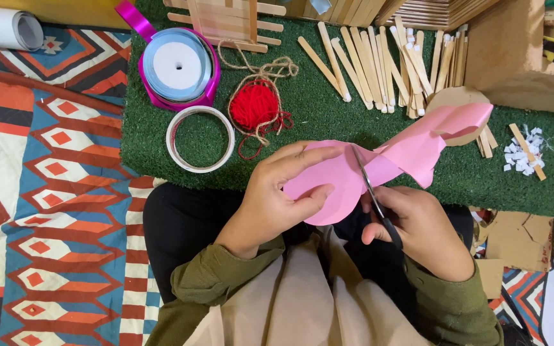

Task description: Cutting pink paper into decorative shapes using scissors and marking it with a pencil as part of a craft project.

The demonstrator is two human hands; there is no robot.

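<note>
Pink paper (328, 182) pinched in left hand (270, 198); right hand (421, 230) grips scissors (373, 195), cutting it.

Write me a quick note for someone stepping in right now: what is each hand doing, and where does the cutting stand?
Left hand: grips the pink paper at its rounded lower end, thumb below, fingers on top.
Right hand: holds the scissors, blades up into the paper's middle.
Paper sits over the lap, in front of the green mat.
Done: the lower edge is already rounded and the cut is partway in.
Left: the upper part, folding off to the right, is still attached.
On the mat: red yarn, ribbon spool, tape ring, wooden sticks.
</note>
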